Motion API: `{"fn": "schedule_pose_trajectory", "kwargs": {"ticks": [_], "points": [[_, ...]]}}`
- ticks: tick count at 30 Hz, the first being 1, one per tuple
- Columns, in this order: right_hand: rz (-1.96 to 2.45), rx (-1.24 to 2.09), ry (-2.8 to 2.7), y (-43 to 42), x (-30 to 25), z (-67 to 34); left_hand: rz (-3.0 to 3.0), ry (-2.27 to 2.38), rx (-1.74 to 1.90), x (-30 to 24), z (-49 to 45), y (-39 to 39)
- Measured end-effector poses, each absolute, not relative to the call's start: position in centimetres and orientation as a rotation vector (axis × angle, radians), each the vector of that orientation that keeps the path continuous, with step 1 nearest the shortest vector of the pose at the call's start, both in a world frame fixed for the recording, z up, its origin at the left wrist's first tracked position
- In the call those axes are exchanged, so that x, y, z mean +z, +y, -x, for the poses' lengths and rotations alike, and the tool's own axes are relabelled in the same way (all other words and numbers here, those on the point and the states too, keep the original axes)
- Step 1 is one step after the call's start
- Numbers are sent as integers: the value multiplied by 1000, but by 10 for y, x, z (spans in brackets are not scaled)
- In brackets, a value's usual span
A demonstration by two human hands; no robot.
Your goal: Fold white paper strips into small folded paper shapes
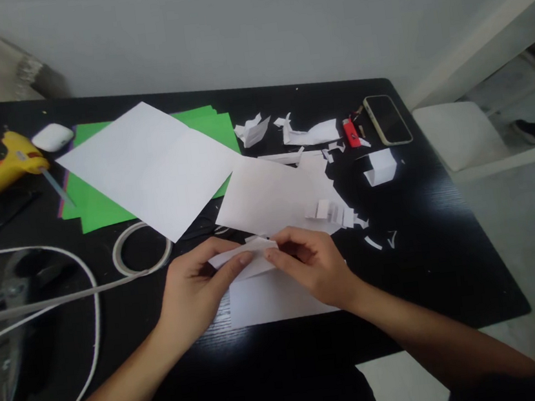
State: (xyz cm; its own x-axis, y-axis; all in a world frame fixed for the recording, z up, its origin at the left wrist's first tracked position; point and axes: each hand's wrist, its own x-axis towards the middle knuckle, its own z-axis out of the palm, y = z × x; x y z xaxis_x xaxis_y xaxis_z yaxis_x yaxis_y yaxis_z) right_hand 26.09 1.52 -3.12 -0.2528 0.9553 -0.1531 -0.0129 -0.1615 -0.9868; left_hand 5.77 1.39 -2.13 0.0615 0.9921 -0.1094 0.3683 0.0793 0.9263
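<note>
Both hands hold one small folded piece of white paper [250, 264] near the table's front edge. My left hand [199, 280] pinches its left part, with the thumb lying along the near face. My right hand [311, 263] grips the right end between thumb and curled fingers. Beneath them a white sheet [280, 300] lies flat, partly covered by the hands. Just beyond is another white sheet [271, 190] with a cut right side, and small folded paper strips [330, 211] rest on its near right corner.
A large white sheet [151, 169] lies over green sheets [102, 204] at the left. A yellow glue gun [12, 163], white cable [94, 293] and dark tool [17, 303] are further left. Paper scraps [312, 133], a red lighter [351, 133] and a phone [387, 119] sit at the back right.
</note>
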Motion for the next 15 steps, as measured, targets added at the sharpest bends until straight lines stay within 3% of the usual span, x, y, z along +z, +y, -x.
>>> {"fn": "schedule_pose_trajectory", "kwargs": {"ticks": [15], "points": [[1195,1509,-1212,20,-33,-263,-1306,1283,958,-23,-58,16]]}}
